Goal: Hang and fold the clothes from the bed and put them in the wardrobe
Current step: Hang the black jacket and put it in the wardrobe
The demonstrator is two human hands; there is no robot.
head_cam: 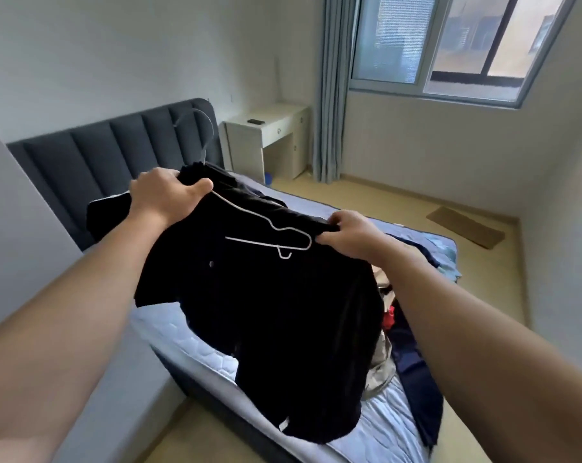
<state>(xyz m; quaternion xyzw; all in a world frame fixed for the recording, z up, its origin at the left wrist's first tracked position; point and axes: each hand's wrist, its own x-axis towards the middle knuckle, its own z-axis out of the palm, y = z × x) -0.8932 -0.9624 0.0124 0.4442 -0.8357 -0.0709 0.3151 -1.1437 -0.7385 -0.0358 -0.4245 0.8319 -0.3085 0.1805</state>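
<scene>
Arms outstretched over the bed (196, 342), the left hand (164, 195) grips a black shirt (266, 295) and wire hanger (266, 230) while the right hand (348, 233) pinches its other shoulder.

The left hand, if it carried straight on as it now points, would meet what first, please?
The left hand grips the black shirt; beyond that, probably the headboard, though depth is unclear.

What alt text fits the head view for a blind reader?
A person's left hand and right hand hold up a black shirt with a white wire hanger above a bed. More clothes lie heaped on it; a nightstand and window stand beyond.
</scene>
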